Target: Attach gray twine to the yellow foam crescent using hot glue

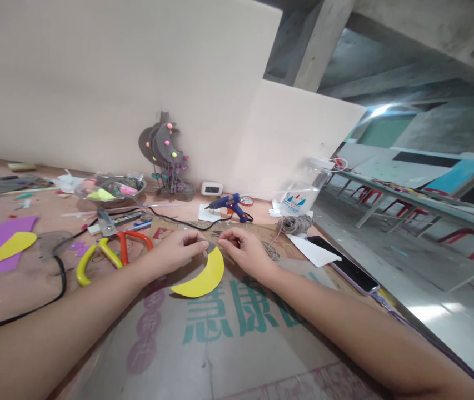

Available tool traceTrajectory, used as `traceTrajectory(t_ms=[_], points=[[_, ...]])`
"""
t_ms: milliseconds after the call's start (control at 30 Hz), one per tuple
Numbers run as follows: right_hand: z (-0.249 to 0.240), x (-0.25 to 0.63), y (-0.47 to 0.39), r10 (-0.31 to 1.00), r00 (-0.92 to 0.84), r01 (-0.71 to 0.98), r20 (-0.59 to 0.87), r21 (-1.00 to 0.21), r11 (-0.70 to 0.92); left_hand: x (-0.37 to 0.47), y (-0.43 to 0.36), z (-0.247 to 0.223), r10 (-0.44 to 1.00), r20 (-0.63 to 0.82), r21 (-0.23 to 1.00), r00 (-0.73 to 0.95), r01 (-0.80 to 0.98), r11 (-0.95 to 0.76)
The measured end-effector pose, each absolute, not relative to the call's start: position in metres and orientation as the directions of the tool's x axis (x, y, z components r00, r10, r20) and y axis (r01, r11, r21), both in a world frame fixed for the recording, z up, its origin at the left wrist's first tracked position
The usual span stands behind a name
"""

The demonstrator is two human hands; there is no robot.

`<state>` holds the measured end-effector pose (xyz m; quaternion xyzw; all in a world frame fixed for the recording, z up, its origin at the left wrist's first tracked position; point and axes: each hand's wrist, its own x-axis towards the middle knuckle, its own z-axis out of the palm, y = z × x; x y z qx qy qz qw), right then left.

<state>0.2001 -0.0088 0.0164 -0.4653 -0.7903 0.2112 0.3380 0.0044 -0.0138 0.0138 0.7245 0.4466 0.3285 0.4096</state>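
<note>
A yellow crescent moon cutout [208,276] hangs from the pinched fingers of my left hand [184,248], just above the printed cardboard [170,344]. Its upper end shows a small grey patch beside my left fingertips. Close by on the right, my right hand [243,251] has its thumb and fingers pinched together. Whatever lies between those right fingertips is too small to make out. Thin grey cord [270,251] lies behind my right hand, running from a grey ball of yarn [295,224].
Beyond my hands sits a blue glue gun [231,205]. Scissors with yellow [111,254] and orange [124,248] handles lie left. A phone [345,265] and white paper [314,251] lie right. Grey moon ornaments [164,145] hang against the white board behind a bowl [114,189].
</note>
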Motion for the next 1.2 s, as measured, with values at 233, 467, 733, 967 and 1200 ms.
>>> traceTrajectory(t_ms=[233, 467, 733, 967, 1200], points=[[0.014, 0.201, -0.006, 0.862, -0.366, 0.583, 0.351, -0.636, 0.506, 0.004, -0.014, 0.012, 0.920, 0.121, 0.892, 0.373, 0.365, -0.266], [0.015, 0.200, -0.005, 0.848, -0.400, 0.559, 0.349, -0.640, 0.527, 0.003, -0.016, 0.012, 0.928, 0.114, 0.905, 0.355, 0.349, -0.245], [0.018, 0.205, -0.008, 0.806, -0.217, 0.503, 0.551, -0.644, 0.576, 0.006, -0.010, 0.010, 0.944, 0.160, 0.944, 0.288, 0.236, -0.232], [0.021, 0.201, -0.013, 0.844, -0.392, 0.582, 0.365, -0.612, 0.535, 0.004, -0.008, 0.008, 0.950, 0.185, 0.951, 0.253, 0.198, -0.238], [0.021, 0.198, -0.015, 0.862, -0.411, 0.574, 0.298, -0.650, 0.498, 0.006, -0.008, 0.011, 0.954, 0.190, 0.951, 0.234, 0.196, -0.237]])
